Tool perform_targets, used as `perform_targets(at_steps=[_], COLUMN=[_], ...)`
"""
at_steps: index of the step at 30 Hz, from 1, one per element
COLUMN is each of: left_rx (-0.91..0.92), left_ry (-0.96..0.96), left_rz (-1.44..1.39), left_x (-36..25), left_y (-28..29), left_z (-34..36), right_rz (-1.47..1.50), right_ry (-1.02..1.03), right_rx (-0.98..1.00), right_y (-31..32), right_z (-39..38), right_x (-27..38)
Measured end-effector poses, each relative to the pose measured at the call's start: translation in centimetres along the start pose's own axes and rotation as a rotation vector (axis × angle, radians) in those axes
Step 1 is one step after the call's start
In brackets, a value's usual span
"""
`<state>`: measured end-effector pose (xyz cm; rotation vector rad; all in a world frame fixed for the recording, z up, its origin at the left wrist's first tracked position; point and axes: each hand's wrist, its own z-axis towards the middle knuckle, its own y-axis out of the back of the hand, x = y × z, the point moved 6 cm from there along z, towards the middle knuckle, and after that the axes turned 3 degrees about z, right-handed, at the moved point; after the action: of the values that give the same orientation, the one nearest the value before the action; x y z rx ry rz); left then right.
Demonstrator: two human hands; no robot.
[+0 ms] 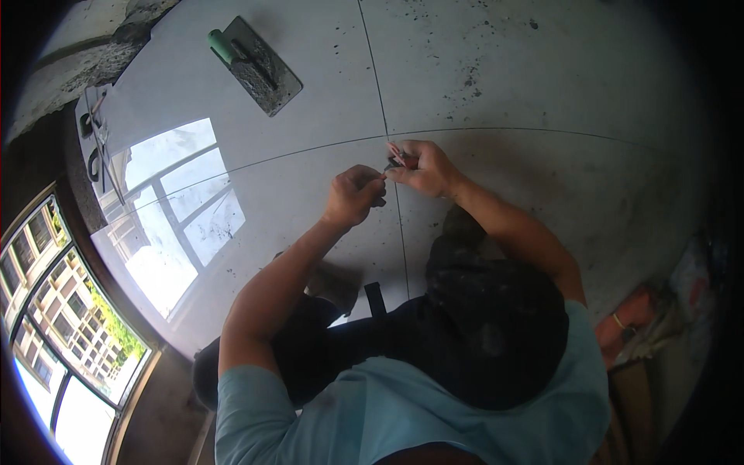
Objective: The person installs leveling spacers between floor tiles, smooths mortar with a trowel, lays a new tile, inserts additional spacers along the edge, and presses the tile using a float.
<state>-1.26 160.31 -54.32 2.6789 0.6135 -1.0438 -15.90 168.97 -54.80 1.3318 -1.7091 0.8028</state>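
My two hands are close together above the floor tiles (310,201), near the point where the dark joint lines cross. My right hand (426,168) is closed around small pinkish-red pieces (397,152), with a dark bit beside them; their exact kind is too small to make out. My left hand (356,195) is closed in a pinch, its fingertips almost meeting the right hand's. A thin reddish bit shows between the two, and I cannot tell which hand grips it. Farther off to the left lies a plastering trowel (267,74) with a green handle.
Grey mortar crumbs (470,80) are scattered over the far tiles. Several thin tools (98,139) lie by the left wall edge. A window (66,318) is at the lower left, its reflection bright on the floor. An orange-red bag (628,322) sits at the right.
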Motion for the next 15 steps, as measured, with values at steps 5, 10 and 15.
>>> perform_targets(at_steps=[5, 10, 15], left_rx=[0.055, 0.02, 0.07], left_ry=[-0.014, -0.163, -0.21], left_rz=[-0.027, 0.03, -0.037], left_x=[-3.0, -4.5, -4.7], left_y=[2.0, 3.0, 2.8], left_z=[-0.2, -0.2, -0.5], right_rz=[0.263, 0.188, 0.199], right_ry=[0.102, 0.162, 0.253], right_rx=[0.098, 0.017, -0.009], right_y=[0.6, 0.7, 1.0], right_z=[-0.1, -0.4, -0.7], right_x=[3.2, 4.6, 4.4])
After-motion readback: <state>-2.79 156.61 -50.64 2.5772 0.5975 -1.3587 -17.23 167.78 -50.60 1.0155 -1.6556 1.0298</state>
